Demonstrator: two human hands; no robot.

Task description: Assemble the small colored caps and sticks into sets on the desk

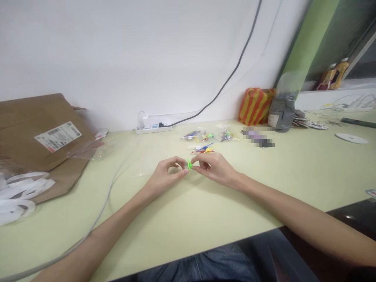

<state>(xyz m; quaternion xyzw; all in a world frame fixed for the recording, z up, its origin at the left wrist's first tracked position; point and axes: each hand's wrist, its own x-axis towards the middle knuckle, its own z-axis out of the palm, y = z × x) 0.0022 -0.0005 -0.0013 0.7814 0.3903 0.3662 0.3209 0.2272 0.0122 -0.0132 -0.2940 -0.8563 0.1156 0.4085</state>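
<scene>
A small bright green plastic piece (189, 164) is held just above the table, pinched from both sides. My left hand (168, 172) grips its left edge between thumb and forefinger. From the right, my right hand (213, 166) pinches the same piece with thumb and forefinger, the other fingers curled. The piece's exact kind is too small to make out. Just behind my hands lie loose blue, red, yellow and white plastic pieces (205, 148). Farther back, several clear bags (209, 136) contain similar coloured parts.
A brown cardboard package (53, 125) and white strips (23, 192) occupy the left. A grey cable (108, 192) runs past my left arm. By the wall are a power strip (154, 127), striped bag (255, 106) and grey bag (281, 113). A white disc (351, 138) lies right.
</scene>
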